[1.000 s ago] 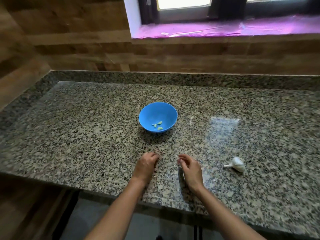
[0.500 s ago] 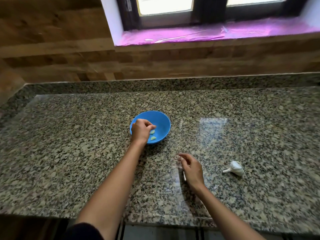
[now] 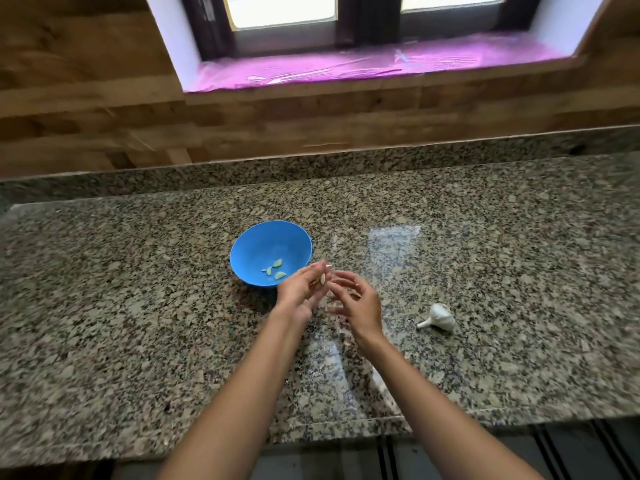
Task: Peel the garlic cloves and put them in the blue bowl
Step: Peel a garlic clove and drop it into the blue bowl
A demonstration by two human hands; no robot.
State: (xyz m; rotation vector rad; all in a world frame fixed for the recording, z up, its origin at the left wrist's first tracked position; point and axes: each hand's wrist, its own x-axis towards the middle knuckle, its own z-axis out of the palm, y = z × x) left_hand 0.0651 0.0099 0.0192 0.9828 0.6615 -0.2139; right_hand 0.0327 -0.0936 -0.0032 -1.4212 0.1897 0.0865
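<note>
The blue bowl (image 3: pixel 252 244) sits mid-counter with three peeled garlic cloves (image 3: pixel 276 269) in its bottom. Just right of the bowl's near rim, my left hand (image 3: pixel 299 291) is raised and pinches a small pale garlic clove (image 3: pixel 322 279) at its fingertips. My right hand (image 3: pixel 358 301) hovers beside it with fingers spread and loosely bent, its fingertips close to the clove, and I see nothing in it. A white garlic bulb (image 3: pixel 440 317) lies on the counter to the right of my hands.
The granite counter (image 3: pixel 138 306) stretches wide to both sides, with its front edge below my forearms. A wooden wall and a window sill covered in pink film (image 3: pixel 363 65) are behind it.
My left hand has come back from over the bowl and now holds a clove next to my right hand. My right hand has lifted off the counter toward it.
</note>
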